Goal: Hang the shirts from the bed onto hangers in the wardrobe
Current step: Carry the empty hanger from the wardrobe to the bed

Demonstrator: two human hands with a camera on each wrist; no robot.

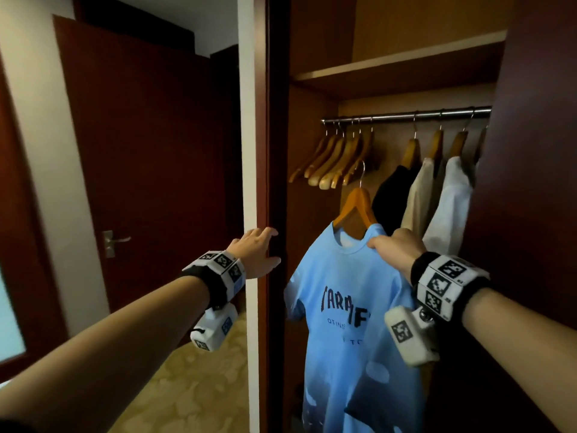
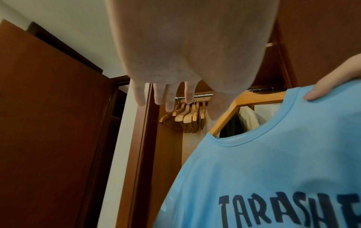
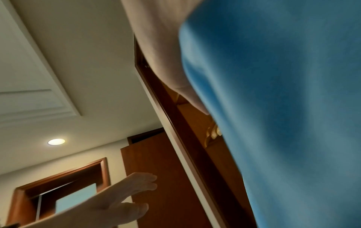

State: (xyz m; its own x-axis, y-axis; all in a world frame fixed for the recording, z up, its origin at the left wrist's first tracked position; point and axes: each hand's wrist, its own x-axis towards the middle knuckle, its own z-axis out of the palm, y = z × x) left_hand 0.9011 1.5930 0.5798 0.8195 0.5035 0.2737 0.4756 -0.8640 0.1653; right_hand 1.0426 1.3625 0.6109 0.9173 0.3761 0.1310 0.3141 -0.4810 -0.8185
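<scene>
A light blue T-shirt [image 1: 349, 307] with dark lettering hangs on an orange wooden hanger [image 1: 357, 204], held up in front of the open wardrobe. My right hand [image 1: 395, 245] grips the shirt's shoulder over the hanger's arm; the wrist view is mostly filled with blue shirt fabric [image 3: 283, 108]. The hanger's metal hook [image 1: 362, 173] is free in the air below the steel rail [image 1: 406, 114]. My left hand [image 1: 257, 251] is open with fingers spread, at the wardrobe's left frame edge [image 1: 262, 182]; whether it touches the frame is unclear. From the left wrist, the shirt [image 2: 273, 162] and hanger [image 2: 254, 98] sit close on the right.
Several empty wooden hangers [image 1: 337, 160] are bunched at the rail's left end. A black, a beige and a white garment [image 1: 449, 198] hang on the right. A shelf [image 1: 399, 60] spans above the rail. A dark wooden room door [image 1: 140, 151] stands to the left.
</scene>
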